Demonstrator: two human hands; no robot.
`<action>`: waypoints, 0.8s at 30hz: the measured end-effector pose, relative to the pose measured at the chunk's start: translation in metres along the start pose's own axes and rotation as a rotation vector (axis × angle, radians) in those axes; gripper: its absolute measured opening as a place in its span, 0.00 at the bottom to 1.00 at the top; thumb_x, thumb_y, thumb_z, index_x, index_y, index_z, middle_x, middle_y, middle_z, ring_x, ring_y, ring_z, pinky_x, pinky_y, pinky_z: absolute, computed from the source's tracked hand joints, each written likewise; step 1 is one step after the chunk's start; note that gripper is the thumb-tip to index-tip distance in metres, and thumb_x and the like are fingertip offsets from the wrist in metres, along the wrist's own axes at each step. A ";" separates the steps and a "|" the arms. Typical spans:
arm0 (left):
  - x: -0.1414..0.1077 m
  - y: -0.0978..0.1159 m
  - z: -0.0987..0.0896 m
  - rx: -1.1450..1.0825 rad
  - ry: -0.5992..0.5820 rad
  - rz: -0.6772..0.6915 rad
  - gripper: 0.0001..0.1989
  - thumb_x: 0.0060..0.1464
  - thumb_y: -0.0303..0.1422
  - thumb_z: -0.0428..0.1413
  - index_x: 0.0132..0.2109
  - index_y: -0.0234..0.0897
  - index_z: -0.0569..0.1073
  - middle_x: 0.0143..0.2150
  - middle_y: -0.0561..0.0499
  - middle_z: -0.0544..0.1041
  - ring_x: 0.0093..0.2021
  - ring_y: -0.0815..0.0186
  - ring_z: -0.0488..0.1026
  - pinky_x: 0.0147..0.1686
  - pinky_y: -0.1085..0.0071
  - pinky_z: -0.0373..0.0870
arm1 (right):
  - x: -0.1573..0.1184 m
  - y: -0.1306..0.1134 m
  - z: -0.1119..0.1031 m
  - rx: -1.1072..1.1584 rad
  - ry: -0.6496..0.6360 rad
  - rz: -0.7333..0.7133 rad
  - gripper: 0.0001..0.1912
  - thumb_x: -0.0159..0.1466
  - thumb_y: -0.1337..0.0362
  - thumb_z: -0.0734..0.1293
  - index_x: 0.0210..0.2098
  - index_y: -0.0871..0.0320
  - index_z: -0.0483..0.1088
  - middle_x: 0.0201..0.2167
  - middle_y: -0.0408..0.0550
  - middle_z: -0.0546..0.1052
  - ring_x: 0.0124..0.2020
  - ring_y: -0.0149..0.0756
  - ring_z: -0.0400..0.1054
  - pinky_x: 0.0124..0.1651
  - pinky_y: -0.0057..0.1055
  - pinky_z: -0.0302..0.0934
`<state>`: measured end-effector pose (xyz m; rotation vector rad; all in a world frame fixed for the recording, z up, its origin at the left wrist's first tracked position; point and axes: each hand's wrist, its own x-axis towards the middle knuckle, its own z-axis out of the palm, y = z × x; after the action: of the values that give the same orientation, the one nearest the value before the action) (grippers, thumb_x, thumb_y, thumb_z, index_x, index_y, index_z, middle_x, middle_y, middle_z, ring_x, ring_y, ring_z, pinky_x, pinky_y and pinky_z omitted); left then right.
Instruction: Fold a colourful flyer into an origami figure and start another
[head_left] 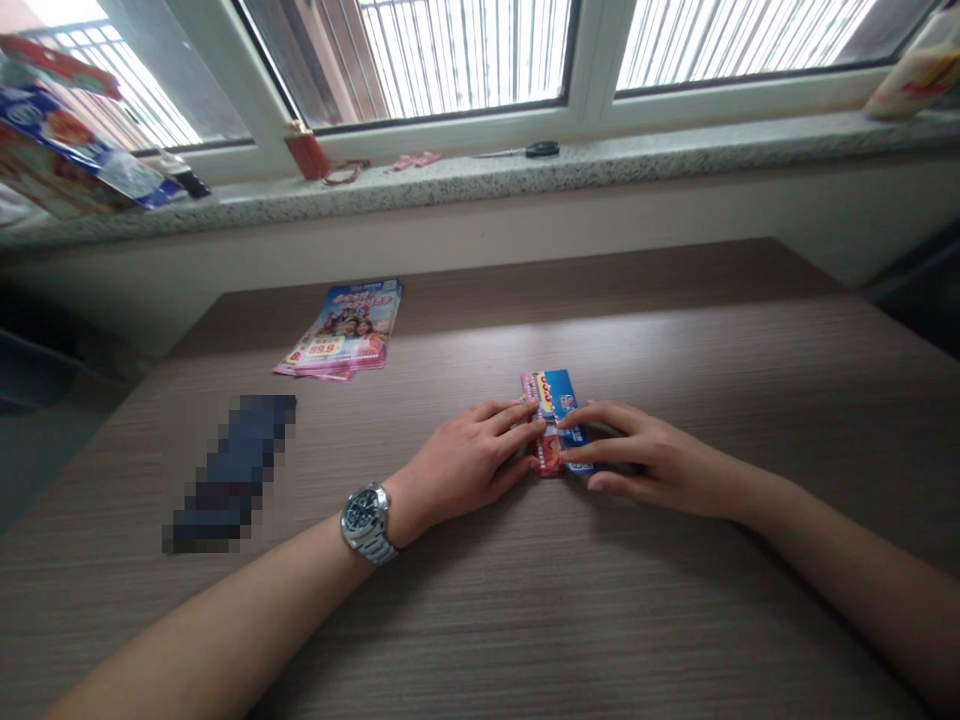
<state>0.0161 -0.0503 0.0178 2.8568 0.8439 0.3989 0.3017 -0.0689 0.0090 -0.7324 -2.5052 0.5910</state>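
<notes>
Leaflet [553, 398] lies folded, touched by left grip [480, 447] and right grip [654, 452].

You are facing one leaflet [555, 393] on the desk [450, 620]; a leaflet stack [349, 328] is lying at its ten o'clock, a masked item [234, 475] at nine, scissors [541, 150] on the windowsill [465, 182] at twelve.

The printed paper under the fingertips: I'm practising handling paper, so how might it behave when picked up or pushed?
The printed paper is probably light, since it looks small and thin. It may bend easily, though layers where it appears folded could stiffen it. Pushed, it would likely slide rather than roll, as it lies low on the smooth-looking tabletop.
</notes>
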 end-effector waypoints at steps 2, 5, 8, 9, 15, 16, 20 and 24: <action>0.000 0.000 0.000 -0.003 -0.004 0.006 0.21 0.71 0.39 0.50 0.66 0.39 0.68 0.67 0.42 0.69 0.64 0.53 0.68 0.62 0.53 0.71 | 0.000 0.003 0.001 -0.028 0.031 0.040 0.19 0.70 0.63 0.67 0.60 0.48 0.73 0.61 0.54 0.72 0.62 0.45 0.67 0.62 0.45 0.66; 0.000 -0.001 0.000 -0.026 -0.002 0.024 0.20 0.71 0.39 0.50 0.65 0.38 0.68 0.69 0.41 0.67 0.67 0.53 0.66 0.65 0.53 0.68 | -0.001 0.008 0.002 -0.072 0.058 0.071 0.20 0.70 0.64 0.66 0.61 0.48 0.72 0.62 0.54 0.71 0.63 0.46 0.67 0.63 0.47 0.66; 0.000 -0.002 0.000 -0.046 -0.008 0.041 0.18 0.71 0.39 0.50 0.63 0.38 0.69 0.70 0.41 0.65 0.68 0.54 0.65 0.68 0.51 0.64 | -0.001 0.010 0.003 -0.105 0.094 0.085 0.23 0.70 0.65 0.66 0.64 0.47 0.69 0.65 0.54 0.70 0.66 0.47 0.65 0.65 0.50 0.65; 0.000 -0.002 0.000 -0.048 -0.010 0.048 0.18 0.71 0.39 0.50 0.62 0.38 0.69 0.70 0.41 0.65 0.68 0.54 0.66 0.68 0.51 0.64 | -0.001 0.010 0.004 -0.120 0.100 0.087 0.24 0.70 0.65 0.66 0.65 0.47 0.68 0.66 0.53 0.69 0.67 0.48 0.63 0.66 0.51 0.64; 0.001 -0.001 -0.001 -0.007 0.009 0.041 0.18 0.70 0.40 0.51 0.60 0.36 0.71 0.70 0.40 0.65 0.70 0.53 0.63 0.70 0.52 0.60 | -0.002 0.010 0.006 -0.226 0.010 0.111 0.27 0.72 0.62 0.65 0.69 0.48 0.61 0.71 0.53 0.63 0.71 0.50 0.57 0.71 0.58 0.52; 0.001 -0.001 -0.001 0.009 0.024 0.030 0.18 0.70 0.40 0.51 0.60 0.36 0.71 0.71 0.39 0.64 0.70 0.54 0.63 0.71 0.52 0.59 | -0.002 0.010 0.006 -0.235 0.002 0.115 0.27 0.72 0.61 0.64 0.69 0.49 0.62 0.70 0.53 0.64 0.71 0.50 0.57 0.71 0.58 0.52; 0.000 0.001 -0.003 0.068 0.068 -0.039 0.23 0.66 0.46 0.55 0.60 0.36 0.72 0.69 0.40 0.67 0.67 0.52 0.67 0.69 0.51 0.62 | -0.001 0.008 0.005 -0.258 0.023 0.127 0.24 0.72 0.60 0.64 0.66 0.50 0.66 0.67 0.54 0.69 0.68 0.50 0.62 0.68 0.55 0.58; 0.000 0.002 -0.004 0.097 0.075 -0.096 0.27 0.62 0.48 0.59 0.62 0.38 0.72 0.66 0.41 0.71 0.62 0.50 0.71 0.63 0.51 0.69 | 0.000 0.007 0.004 -0.267 0.043 0.135 0.22 0.72 0.61 0.65 0.64 0.51 0.68 0.64 0.53 0.72 0.66 0.49 0.64 0.66 0.54 0.61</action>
<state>0.0159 -0.0521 0.0222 2.8901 1.0366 0.4686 0.3024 -0.0650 0.0026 -1.0070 -2.5368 0.2827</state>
